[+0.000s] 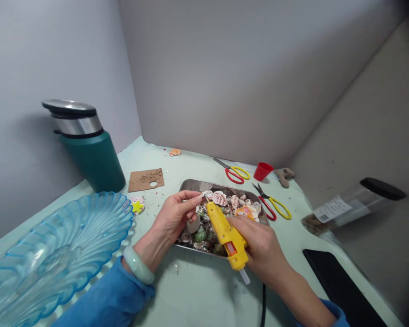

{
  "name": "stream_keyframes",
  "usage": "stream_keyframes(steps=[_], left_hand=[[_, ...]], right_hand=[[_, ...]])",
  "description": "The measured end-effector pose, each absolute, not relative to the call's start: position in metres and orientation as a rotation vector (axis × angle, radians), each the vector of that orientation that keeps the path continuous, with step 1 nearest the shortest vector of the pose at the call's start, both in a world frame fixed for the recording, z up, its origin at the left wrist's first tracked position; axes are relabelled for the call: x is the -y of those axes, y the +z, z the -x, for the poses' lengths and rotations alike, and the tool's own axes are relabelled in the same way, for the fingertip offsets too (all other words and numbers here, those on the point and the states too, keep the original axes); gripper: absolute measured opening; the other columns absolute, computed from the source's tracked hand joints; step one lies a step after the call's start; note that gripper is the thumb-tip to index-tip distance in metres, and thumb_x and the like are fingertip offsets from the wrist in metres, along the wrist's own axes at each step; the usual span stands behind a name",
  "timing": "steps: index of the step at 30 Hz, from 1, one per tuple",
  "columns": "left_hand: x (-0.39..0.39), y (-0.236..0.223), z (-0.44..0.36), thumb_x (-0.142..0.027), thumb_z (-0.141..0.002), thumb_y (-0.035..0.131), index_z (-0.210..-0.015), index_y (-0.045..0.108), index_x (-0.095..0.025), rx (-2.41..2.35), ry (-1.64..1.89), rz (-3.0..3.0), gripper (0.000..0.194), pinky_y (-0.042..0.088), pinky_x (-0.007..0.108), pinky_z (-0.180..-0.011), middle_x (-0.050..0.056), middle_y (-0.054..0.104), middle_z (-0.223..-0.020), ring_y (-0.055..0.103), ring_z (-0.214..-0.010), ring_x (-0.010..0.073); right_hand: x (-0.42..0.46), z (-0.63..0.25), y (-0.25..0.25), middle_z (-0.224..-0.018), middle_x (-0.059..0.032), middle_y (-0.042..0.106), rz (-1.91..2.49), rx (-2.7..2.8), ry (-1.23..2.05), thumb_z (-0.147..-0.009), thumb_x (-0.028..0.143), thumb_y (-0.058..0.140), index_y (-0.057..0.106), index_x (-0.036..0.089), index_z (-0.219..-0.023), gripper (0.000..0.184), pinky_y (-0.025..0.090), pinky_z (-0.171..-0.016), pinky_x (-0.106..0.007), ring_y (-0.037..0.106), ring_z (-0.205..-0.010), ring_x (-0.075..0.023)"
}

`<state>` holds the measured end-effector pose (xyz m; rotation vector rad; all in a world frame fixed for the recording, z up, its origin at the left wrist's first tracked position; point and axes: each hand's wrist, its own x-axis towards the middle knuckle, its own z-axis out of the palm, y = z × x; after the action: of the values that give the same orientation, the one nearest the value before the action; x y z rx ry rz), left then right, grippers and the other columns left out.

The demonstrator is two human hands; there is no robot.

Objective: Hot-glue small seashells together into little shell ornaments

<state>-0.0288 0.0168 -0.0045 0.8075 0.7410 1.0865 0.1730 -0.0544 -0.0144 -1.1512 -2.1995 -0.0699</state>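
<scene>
One small white piece is pinched in the left hand above the metal tray; also over it, the right hand grips a yellow glue gun, nozzle near the piece. Shells lie inside the tray, a blue dish left of it.

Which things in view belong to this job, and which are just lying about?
Seemingly in use:
left hand with a small whitish piece;
right hand with yellow glue gun;
metal tray of shells beneath.

Likely idle:
teal bottle;
blue dish;
brown card;
both scissors;
red cup;
clear canister;
black slab.
</scene>
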Motion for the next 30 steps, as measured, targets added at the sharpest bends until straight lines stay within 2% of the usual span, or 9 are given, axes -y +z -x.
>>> stream_keyframes(steps=[8,20,30], left_hand=[[-0.0162,-0.0059,0.0285,-0.026,-0.060,0.081,-0.079,0.067,-0.012,-0.739,1.099,-0.816,0.028,0.037,0.015,-0.041,-0.004,0.057,-0.054,0.038,-0.039,0.0014],[-0.0171,-0.0038,0.0287,-0.023,-0.060,0.081,-0.080,0.068,-0.011,-0.769,1.086,-0.817,0.027,0.034,0.015,-0.040,-0.004,0.054,-0.050,0.041,-0.039,0.0022],[-0.0185,-0.0081,0.0291,-0.023,-0.061,0.081,-0.082,0.068,-0.010,-0.749,1.083,-0.813,0.027,0.034,0.014,-0.039,-0.004,0.054,-0.050,0.040,-0.039,0.0016]], right_hand=[[0.0542,-0.1731,-0.0134,-0.083,-0.0072,0.066,1.196,2.134,-0.075,-0.086,0.021,0.053,0.059,0.016,-0.103,0.019,0.047,-0.060,-0.028,0.063,-0.070,-0.0187],[0.0534,-0.1743,-0.0145,-0.084,-0.0078,0.066,1.154,2.201,-0.043,-0.089,0.028,0.053,0.057,0.017,-0.104,0.020,0.048,-0.063,-0.030,0.062,-0.073,-0.0198],[0.0550,-0.1731,-0.0143,-0.087,-0.0094,0.066,1.118,2.209,-0.068,-0.089,0.027,0.053,0.057,0.016,-0.103,0.018,0.048,-0.065,-0.031,0.063,-0.075,-0.0207]])
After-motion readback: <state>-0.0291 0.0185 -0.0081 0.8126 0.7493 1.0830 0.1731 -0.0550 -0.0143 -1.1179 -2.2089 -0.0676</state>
